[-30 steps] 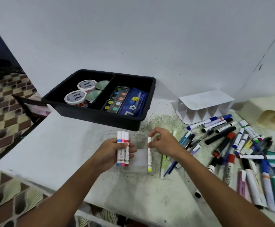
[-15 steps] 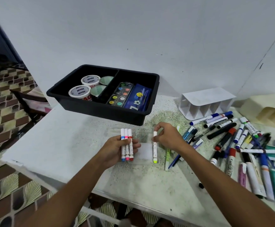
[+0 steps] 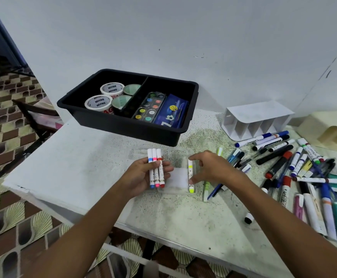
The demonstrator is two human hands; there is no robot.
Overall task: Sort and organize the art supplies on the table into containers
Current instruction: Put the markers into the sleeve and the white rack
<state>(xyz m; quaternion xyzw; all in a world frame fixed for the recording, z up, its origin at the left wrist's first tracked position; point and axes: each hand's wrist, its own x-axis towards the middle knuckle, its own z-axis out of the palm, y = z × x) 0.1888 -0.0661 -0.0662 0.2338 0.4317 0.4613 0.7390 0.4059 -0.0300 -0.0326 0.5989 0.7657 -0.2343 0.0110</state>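
My left hand (image 3: 141,174) holds three small white markers (image 3: 155,170) with blue, pink and red ends, side by side over the left part of a clear plastic case (image 3: 178,173) lying on the table. My right hand (image 3: 211,167) pinches a yellow-tipped white marker (image 3: 190,175) between thumb and fingers over the case's right side. A large heap of loose markers and pens (image 3: 295,167) lies to the right.
A black two-part bin (image 3: 163,133) at the back holds tape rolls (image 3: 98,102), a watercolour palette (image 3: 149,107) and a blue pencil case (image 3: 173,113). A white divided organiser (image 3: 255,119) lies on its side at the back right. The table's front and left edges are close by.
The yellow-tipped marker in my right hand has come down onto the clear case. My left hand still holds the three markers in about the same place. The camera view has shifted.
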